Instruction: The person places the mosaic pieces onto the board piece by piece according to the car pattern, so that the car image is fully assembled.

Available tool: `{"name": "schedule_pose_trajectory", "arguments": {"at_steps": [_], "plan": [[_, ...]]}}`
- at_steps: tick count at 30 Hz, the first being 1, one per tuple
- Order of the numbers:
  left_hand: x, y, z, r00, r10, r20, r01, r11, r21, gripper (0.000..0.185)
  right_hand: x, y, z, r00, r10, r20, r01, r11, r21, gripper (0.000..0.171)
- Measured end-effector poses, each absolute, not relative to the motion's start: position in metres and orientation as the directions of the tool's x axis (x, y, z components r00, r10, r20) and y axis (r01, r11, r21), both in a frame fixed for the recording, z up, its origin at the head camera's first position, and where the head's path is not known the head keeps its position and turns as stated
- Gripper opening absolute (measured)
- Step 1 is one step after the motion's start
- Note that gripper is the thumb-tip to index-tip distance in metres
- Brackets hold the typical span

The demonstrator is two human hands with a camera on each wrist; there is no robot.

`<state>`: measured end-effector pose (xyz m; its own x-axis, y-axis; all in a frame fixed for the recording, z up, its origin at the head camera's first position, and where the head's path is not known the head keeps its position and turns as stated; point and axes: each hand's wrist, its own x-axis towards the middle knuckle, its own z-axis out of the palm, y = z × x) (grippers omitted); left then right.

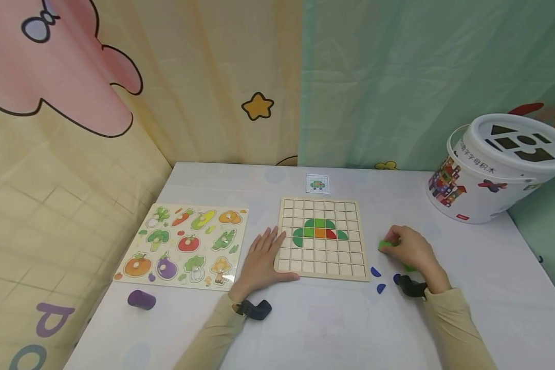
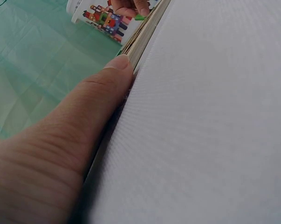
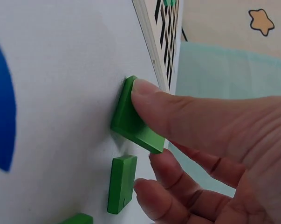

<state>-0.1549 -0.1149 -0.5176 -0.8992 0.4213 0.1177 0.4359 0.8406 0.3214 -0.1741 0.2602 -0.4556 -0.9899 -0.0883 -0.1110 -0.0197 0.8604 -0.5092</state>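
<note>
The green tile is tipped up, pinched under the right hand.

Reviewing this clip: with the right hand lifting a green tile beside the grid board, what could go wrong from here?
1. The right hand tilts the green square tile up by one edge with the thumb; the grip looks shallow, so the tile may slip back onto the table.
2. Another green tile lies just under the fingers and could get knocked.
3. The left hand rests flat against the grid board; any nudge could shift its placed pieces.
</note>
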Motion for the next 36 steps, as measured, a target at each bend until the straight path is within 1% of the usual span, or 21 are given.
{"name": "schedule_pose_trajectory", "arguments": {"at_steps": [7, 16, 20, 25, 30, 36], "plan": [[-0.155, -0.115, -0.519, -0.899, 0.421, 0.121, 0.437, 0.839, 0.324, 0.113, -0.169, 0.254, -0.455, -0.991, -0.092, -0.098, -0.029, 0.86, -0.509, 0.02], [-0.155, -0.115, -0.518, -0.899, 0.421, 0.12, 0.437, 0.841, 0.318, 0.113, -0.167, 0.227, -0.45, -0.99, -0.13, 0.059, -0.14, 0.813, -0.565, 0.016], [-0.155, -0.115, -0.519, -0.895, 0.424, 0.141, 0.447, 0.835, 0.321, 0.112, -0.17, 0.209, -0.451, -0.982, -0.162, 0.1, -0.19, 0.78, -0.597, 0.014], [-0.155, -0.115, -0.519, -0.891, 0.428, 0.148, 0.453, 0.831, 0.322, 0.113, -0.176, 0.183, -0.453, -0.969, -0.203, 0.139, -0.244, 0.728, -0.64, 0.016], [-0.155, -0.115, -0.519, -0.896, 0.424, 0.129, 0.443, 0.839, 0.316, 0.113, -0.18, 0.158, -0.455, -0.964, -0.228, 0.134, -0.259, 0.7, -0.665, 0.017], [-0.155, -0.115, -0.519, -0.894, 0.427, 0.136, 0.448, 0.837, 0.315, 0.113, -0.184, 0.136, -0.457, -0.96, -0.255, 0.119, -0.268, 0.7, -0.662, 0.016]]}}
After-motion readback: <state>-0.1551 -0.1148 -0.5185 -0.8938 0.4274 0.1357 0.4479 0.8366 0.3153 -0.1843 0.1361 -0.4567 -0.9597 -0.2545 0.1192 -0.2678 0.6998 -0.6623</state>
